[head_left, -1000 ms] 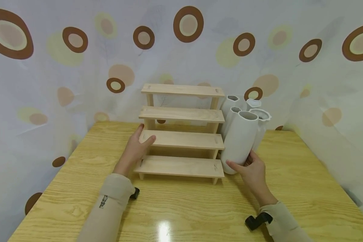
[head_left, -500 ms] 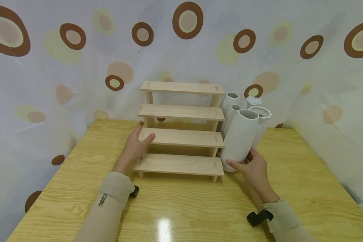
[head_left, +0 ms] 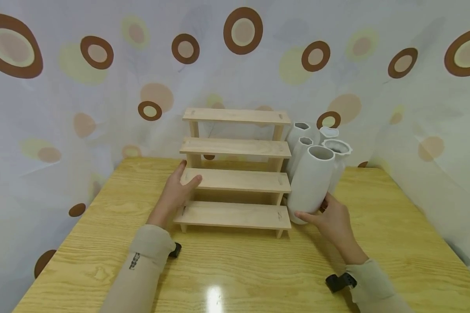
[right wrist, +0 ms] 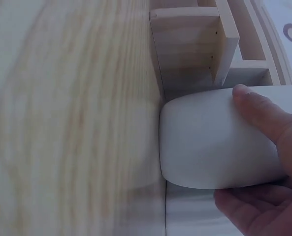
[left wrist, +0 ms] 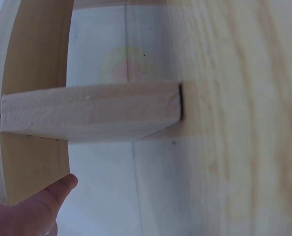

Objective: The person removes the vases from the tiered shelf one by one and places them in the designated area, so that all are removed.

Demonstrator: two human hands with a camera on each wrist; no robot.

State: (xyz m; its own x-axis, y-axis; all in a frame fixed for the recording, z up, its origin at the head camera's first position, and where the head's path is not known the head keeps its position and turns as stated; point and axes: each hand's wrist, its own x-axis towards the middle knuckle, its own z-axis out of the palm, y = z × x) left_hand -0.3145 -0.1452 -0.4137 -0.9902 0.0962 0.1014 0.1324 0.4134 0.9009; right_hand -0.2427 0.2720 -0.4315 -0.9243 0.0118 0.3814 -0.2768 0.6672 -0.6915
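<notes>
A wooden stand (head_left: 235,215) with several stepped shelves stands on the table. My left hand (head_left: 173,195) grips its left end, thumb on top of the second shelf from the bottom. In the left wrist view, the left hand (left wrist: 30,216) shows at a shelf board beside a wooden strut (left wrist: 91,110). My right hand (head_left: 333,221) holds a tall smooth white vase (head_left: 311,184) low down, close beside the stand's right end. Seen from the right wrist, the thumb (right wrist: 261,110) lies along the vase (right wrist: 205,140) and the fingers wrap underneath; its base meets the tabletop.
Several more white vases cluster right behind the held one, including a ruffled-rim vase (head_left: 338,148) and a narrow-necked vase (head_left: 299,150). The wood-grain table (head_left: 235,269) ends at a cloth backdrop (head_left: 121,100) with circle prints.
The right wrist has shifted slightly to the right, with the hand still on the vase. The left hand and the stand look nearly unchanged.
</notes>
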